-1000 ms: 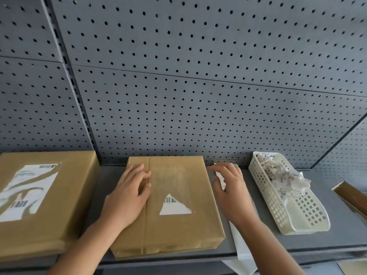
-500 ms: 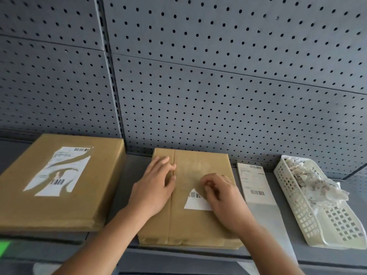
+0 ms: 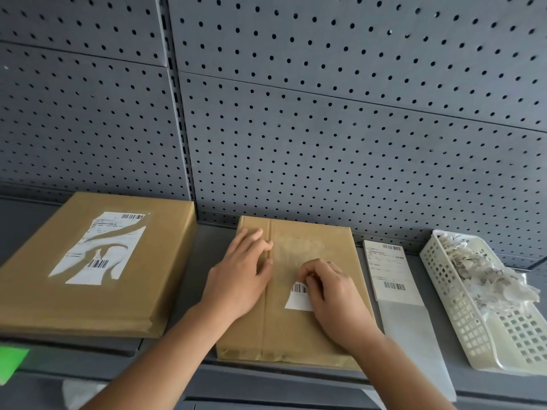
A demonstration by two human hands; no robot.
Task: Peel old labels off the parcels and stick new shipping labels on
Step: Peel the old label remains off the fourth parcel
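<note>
1. While the small parcel [image 3: 296,327] is laid flat on the grey shelf [image 3: 204,255], it is held down by the left hand [image 3: 239,279]. This hand is spread flat and wide, and its fingers are laid along the tape seam on the parcel's 9 o'clock side.
2. The right hand [image 3: 334,297] is curled up narrow, and the top tip of the old label scrap [image 3: 297,301] is pinched by its fingertips [image 3: 306,275].
3. The scrap is seen as a white torn piece with a barcode. It is stuck near the middle of the parcel top.
4. A pale rubbed patch [image 3: 299,247] is seen on the parcel at 12 o'clock from the scrap.
5. A new label sheet [image 3: 389,270] is laid flat just beside the parcel at 3 o'clock. Its shiny backing strip [image 3: 414,344] is stretched toward 6 o'clock, past the shelf edge.
6. A white basket [image 3: 467,329] is set farther out at 3 o'clock, and torn paper bits [image 3: 485,270] are piled in it.
7. A big parcel [image 3: 74,303] is placed at 9 o'clock, apart from the small one. A half-torn label [image 3: 100,247] is stuck on its top.
8. A grey wall full of holes [image 3: 325,128] is seen at 12 o'clock.
</note>
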